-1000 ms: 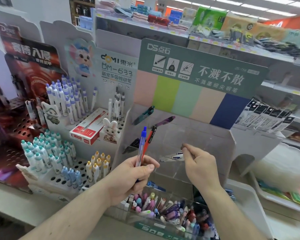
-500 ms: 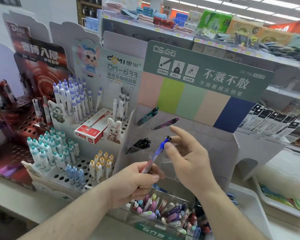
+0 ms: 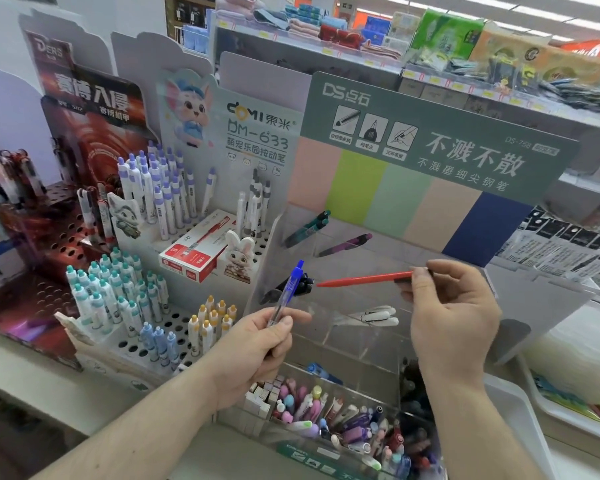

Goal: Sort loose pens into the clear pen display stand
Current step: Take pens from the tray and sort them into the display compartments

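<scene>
Shop shelving fills the background, with packaged goods stacked on the upper shelves (image 3: 378, 53) behind a green header card (image 3: 437, 133) that tops the clear stand (image 3: 284, 237). Left of the stand sits a white pegboard display (image 3: 174, 327) of upright pens, with a red box (image 3: 196, 252) lying on it.

Half a second ago the right hand was pinching the top of the blue pen held by the left; now the hands are apart, each with its own pen. The right hand (image 3: 451, 313) pinches a red pen (image 3: 364, 280) by its back end, holding it level in front of the stand's middle tier, tip pointing left toward the black pens (image 3: 291, 285) in the stand's left slot. The left hand (image 3: 257, 344) grips the blue pen (image 3: 286, 292) near its lower end, below and in front of the stand's left side, the clicker end tilted up and right. The camera has also shifted slightly, so the stand sits a little lower in view.

Within the stand, a teal pen (image 3: 307, 228) and a purple pen (image 3: 347, 244) lie in the upper tier, and white pens (image 3: 378, 315) in the tier below the red pen. Most of the stand's slots to the right of these show open room. Under the stand, a clear bin (image 3: 326, 455) holds a jumble of loose pens (image 3: 354, 424).
</scene>
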The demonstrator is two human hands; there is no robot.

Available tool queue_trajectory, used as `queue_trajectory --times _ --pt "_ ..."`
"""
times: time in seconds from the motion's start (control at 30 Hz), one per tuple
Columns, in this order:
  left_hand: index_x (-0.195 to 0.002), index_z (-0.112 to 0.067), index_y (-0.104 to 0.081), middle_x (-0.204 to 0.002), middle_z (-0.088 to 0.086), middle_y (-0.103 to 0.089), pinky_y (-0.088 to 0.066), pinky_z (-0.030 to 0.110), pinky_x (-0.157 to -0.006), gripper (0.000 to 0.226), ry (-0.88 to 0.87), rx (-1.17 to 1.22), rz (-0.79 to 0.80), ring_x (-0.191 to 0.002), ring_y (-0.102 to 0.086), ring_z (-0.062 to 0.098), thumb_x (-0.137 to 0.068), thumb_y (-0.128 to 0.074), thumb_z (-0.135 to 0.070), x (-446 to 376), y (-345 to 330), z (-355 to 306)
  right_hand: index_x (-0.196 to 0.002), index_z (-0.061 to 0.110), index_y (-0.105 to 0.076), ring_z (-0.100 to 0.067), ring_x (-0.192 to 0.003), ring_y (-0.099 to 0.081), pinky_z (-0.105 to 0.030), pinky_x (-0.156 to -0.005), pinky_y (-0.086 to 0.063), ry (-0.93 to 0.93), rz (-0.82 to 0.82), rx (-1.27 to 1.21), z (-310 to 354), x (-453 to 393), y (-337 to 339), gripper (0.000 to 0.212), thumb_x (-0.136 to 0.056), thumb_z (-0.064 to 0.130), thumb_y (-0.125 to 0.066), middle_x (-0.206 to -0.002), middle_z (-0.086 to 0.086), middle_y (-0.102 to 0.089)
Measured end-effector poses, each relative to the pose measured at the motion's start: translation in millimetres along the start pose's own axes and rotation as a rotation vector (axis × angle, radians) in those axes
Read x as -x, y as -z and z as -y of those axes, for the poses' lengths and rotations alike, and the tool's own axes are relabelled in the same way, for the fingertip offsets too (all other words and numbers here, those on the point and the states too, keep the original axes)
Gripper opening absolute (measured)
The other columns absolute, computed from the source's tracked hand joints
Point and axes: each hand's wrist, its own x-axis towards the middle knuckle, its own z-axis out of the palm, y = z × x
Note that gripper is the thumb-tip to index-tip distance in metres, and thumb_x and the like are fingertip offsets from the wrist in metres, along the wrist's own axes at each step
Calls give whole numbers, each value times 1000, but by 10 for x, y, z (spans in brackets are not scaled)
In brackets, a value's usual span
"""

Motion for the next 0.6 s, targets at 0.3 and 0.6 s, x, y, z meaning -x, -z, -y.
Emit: queue_trajectory --times 0.3,0.6 --pt "-111 -10 -65 -56 -1 -38 -19 22 -42 25 -1 -103 -35 -45 -23 11 -103 -41 -10 71 54 3 -85 18 -68 -16 -55 -56 -38 -85 -52 376 237 569 -276 292 -394 15 -84 6 -76 -61 9 -63" --pt "-105 -20 -70 -57 -3 -36 -25 20 -45 26 -42 -179 -40 -48 -26 9 -103 -46 -11 117 87 41 -102 16 -74 -17 -93 -70 -38 -96 -43 453 333 697 -247 451 -299 26 -81 1 -73 -99 -1 -75"
